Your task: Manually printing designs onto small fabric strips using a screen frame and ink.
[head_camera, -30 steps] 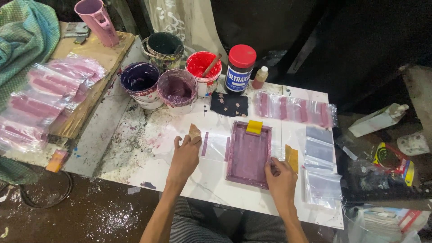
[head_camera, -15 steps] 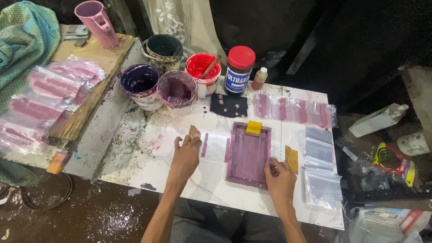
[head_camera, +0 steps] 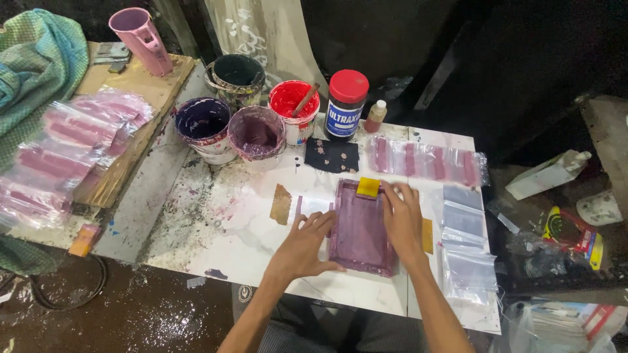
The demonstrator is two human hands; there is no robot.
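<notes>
Both hands are pressing flat on the purple frame [head_camera: 359, 227] lying in the middle of the white surface [head_camera: 248, 255]. The left hand [head_camera: 302, 245] is at nine o'clock, the right hand [head_camera: 401, 219] at three, fingers spread and gripping nothing. This looks like lining up; next, hold it steady.

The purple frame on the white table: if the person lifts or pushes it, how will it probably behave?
The purple frame looks rigid and flat, so it should lift in one piece. It lies flat on the white table, so it probably slides, not rolls. Its stained surface may be slippery or smear.
</notes>
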